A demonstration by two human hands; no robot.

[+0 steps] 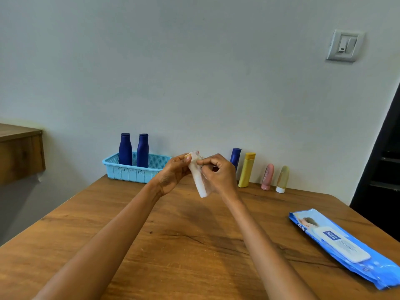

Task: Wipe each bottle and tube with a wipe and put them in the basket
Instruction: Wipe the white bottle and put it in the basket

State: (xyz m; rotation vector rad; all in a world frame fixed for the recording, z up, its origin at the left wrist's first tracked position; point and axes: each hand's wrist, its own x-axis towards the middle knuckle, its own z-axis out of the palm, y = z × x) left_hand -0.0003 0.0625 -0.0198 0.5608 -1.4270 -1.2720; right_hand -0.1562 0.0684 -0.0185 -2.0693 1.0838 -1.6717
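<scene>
Above the table's middle, my left hand (174, 169) grips a small bottle or tube; only its yellowish tip shows at my fingers, because a white wipe (199, 180) is wrapped round it. My right hand (218, 173) pinches the wipe against it. Two dark blue bottles (125, 149) (142, 150) stand upright in the light blue basket (129, 172) at the back left. Along the wall on the right stand a third blue bottle (235, 158), a yellow bottle (247, 169), a pink tube (267, 176) and a beige tube (282, 179) with a white cap.
A blue pack of wipes (344, 245) lies flat near the wooden table's (173, 245) right edge. A wooden shelf (20, 152) juts out at the left. A dark cabinet (383, 169) stands at the right, and a light switch (344, 46) is on the wall.
</scene>
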